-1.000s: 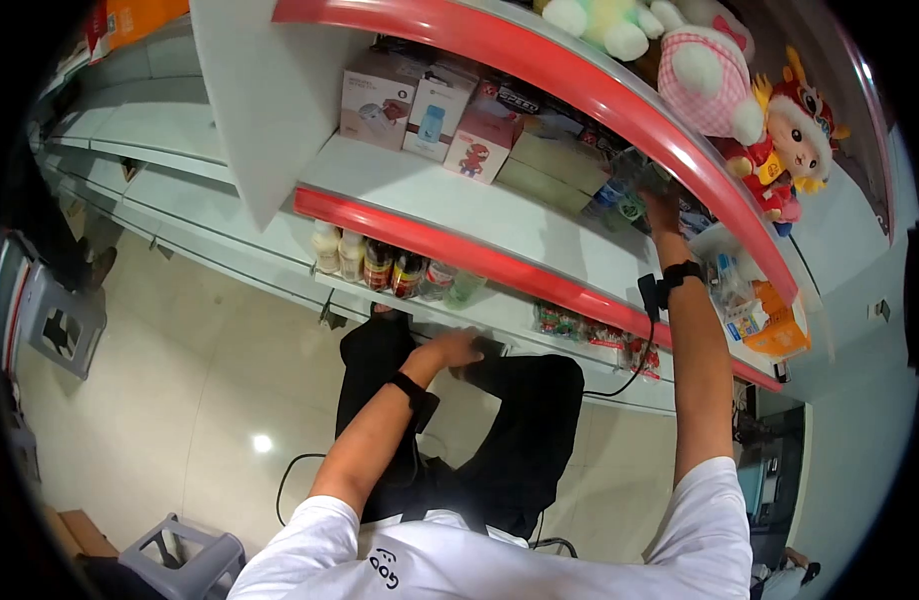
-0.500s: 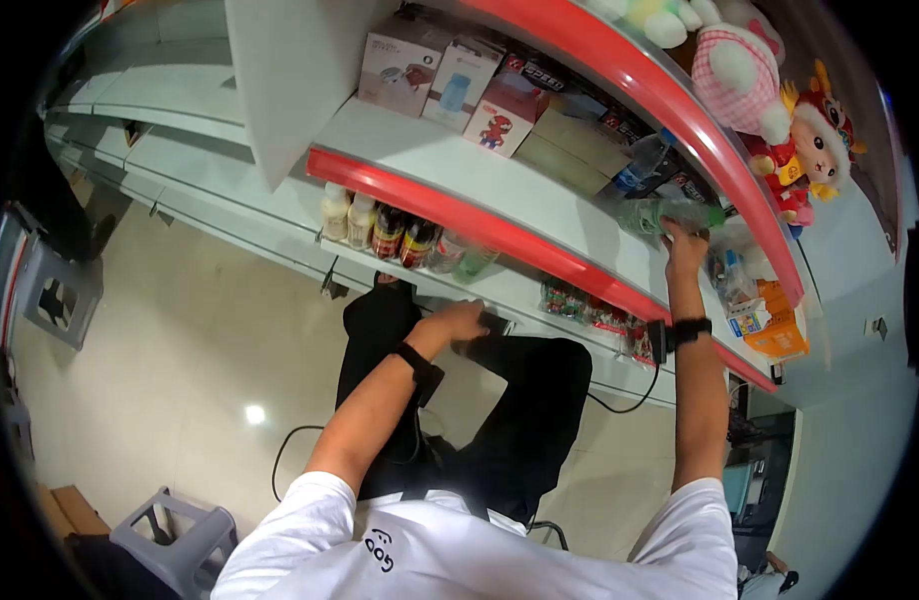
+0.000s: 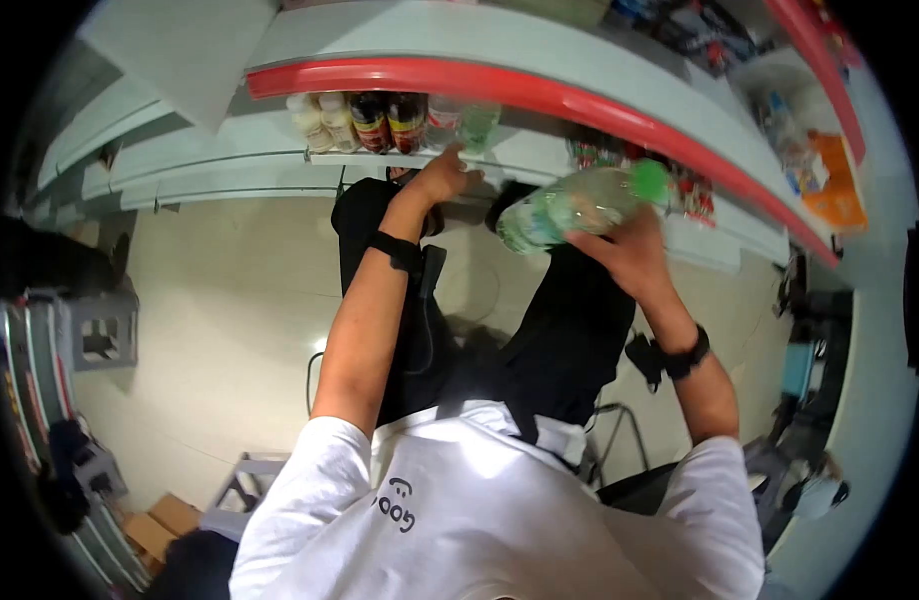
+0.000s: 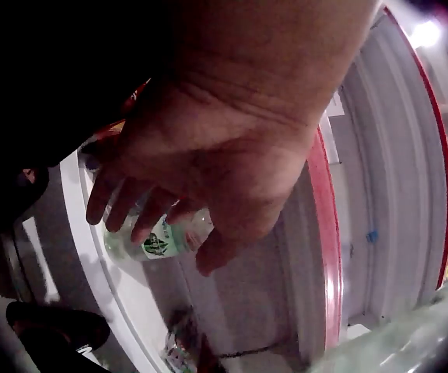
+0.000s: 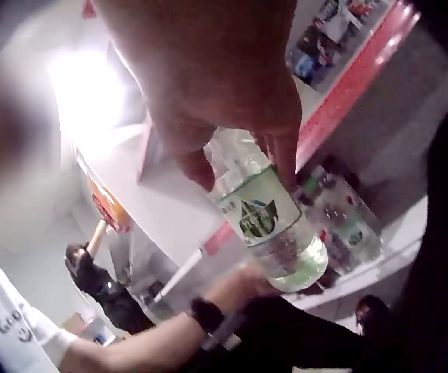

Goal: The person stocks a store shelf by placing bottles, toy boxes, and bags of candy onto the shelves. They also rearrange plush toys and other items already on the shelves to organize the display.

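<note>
My right hand (image 3: 635, 255) grips a clear plastic bottle (image 3: 570, 205) with a bright green cap, held tilted over my right knee. In the right wrist view, thumb and fingers sit on either side of this bottle (image 5: 267, 221), above its green-and-white label. My left hand (image 3: 448, 178) reaches to the edge of the lower shelf, in front of another clear green-tinted bottle (image 3: 478, 125). The left wrist view shows its fingers spread loosely, overlapping that shelf bottle (image 4: 158, 245); part of the bottle is hidden behind them.
Left of the shelf bottle stand dark-drink bottles (image 3: 408, 120) and pale bottles (image 3: 320, 120). Packets (image 3: 692, 195) lie farther right on the lower shelf. A red-edged shelf (image 3: 430, 78) runs just above. An orange box (image 3: 838, 180) sits at the right, and a grey stool (image 3: 100, 330) stands at left.
My right hand has taken the green-capped bottle from the upper shelf and brought it down in front of me. My left hand has moved up to the lower shelf's edge, and the head view has tilted down.
</note>
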{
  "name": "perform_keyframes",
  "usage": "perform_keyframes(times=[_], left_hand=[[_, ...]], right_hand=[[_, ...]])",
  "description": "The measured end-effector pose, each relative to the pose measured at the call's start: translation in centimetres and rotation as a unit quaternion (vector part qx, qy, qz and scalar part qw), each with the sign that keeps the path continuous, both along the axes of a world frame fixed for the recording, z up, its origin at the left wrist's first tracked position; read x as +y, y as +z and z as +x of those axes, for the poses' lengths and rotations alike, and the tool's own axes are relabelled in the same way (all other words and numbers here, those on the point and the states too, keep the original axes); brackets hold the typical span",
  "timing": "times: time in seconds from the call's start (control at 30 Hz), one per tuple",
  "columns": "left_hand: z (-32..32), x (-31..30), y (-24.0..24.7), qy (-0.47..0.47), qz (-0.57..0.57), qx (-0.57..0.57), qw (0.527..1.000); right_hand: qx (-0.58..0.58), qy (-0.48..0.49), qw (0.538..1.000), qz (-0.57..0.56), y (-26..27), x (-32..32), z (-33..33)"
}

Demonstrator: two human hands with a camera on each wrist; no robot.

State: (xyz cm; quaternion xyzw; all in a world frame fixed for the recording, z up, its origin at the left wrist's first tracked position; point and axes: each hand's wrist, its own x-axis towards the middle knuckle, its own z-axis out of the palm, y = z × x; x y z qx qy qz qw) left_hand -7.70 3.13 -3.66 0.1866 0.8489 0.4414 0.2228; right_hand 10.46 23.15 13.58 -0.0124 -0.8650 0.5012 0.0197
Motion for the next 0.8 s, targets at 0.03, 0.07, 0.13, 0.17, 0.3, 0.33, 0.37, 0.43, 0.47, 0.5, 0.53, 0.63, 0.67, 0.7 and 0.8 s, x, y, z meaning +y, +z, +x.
perform_keyframes(times=[0.03,0.07,0.13,0.17,0.3,0.33,0.37,0.43,0.47,0.5,0.53,0.63,0.67,0.7,0.8], left_hand=[[-0.1,-0.2,-0.3,-0.002,0.017,-0.018,1.0],[-0.2,-0.4,-0.7,-0.001,0.034,-0.039,0.999],[-0.6,-0.6,-1.8,0.025,0.022,-0.028,0.999],[-0.2,-0.9,-1.7,0.023,0.014,-0.036,0.999],[0.7,-1.2,-0.2,0.014,0.006,-0.065,0.998],[0.7,-1.3,-0.3,0.003,-0.006,-0.067,0.998],[0.9,-1.3,-0.3,0.009,0.013,-0.076,0.997],[0.9,-1.2,-0.1,0.003,0.037,-0.098,0.994],[1.3,-1.1,0.5,0.001,0.038,-0.117,0.992],[1.3,-1.0,0.7,-0.009,0.03,-0.132,0.991],[1.2,-1.0,0.6,-0.017,0.023,-0.145,0.989],[1.9,-0.6,1.3,-0.006,0.01,-0.157,0.988],[2.0,-0.5,1.4,0.018,0.0,-0.157,0.987],[2.0,-0.5,1.4,0.007,0.002,-0.154,0.988],[2.2,0.5,1.8,0.016,-0.01,-0.161,0.987]], right_hand=[[-0.044,0.018,0.996,-0.077,-3.2,0.0,-0.8],[0.003,0.016,0.994,-0.111,-5.1,-0.8,-1.2],[0.06,0.041,0.997,-0.002,-10.8,0.4,-4.2],[0.07,0.024,0.992,0.105,-12.1,0.5,-5.4],[0.005,-0.067,0.992,0.111,-13.8,1.2,-10.0],[0.006,-0.085,0.99,0.114,-15.0,2.1,-11.2],[0.016,-0.123,0.985,0.121,-15.5,2.4,-12.2],[0.037,-0.149,0.985,0.072,-17.3,4.0,-15.3],[0.052,-0.136,0.989,0.014,-18.9,5.0,-16.2],[-0.012,-0.152,0.987,0.048,-17.9,4.6,-16.0],[-0.074,-0.162,0.981,0.081,-16.7,4.4,-16.2],[-0.044,-0.152,0.985,0.072,-16.5,4.2,-16.6],[-0.043,-0.156,0.985,0.063,-16.6,4.0,-16.7],[-0.011,-0.143,0.989,0.038,-16.8,3.7,-16.5],[-0.032,-0.127,0.99,0.055,-16.9,3.5,-17.3]])
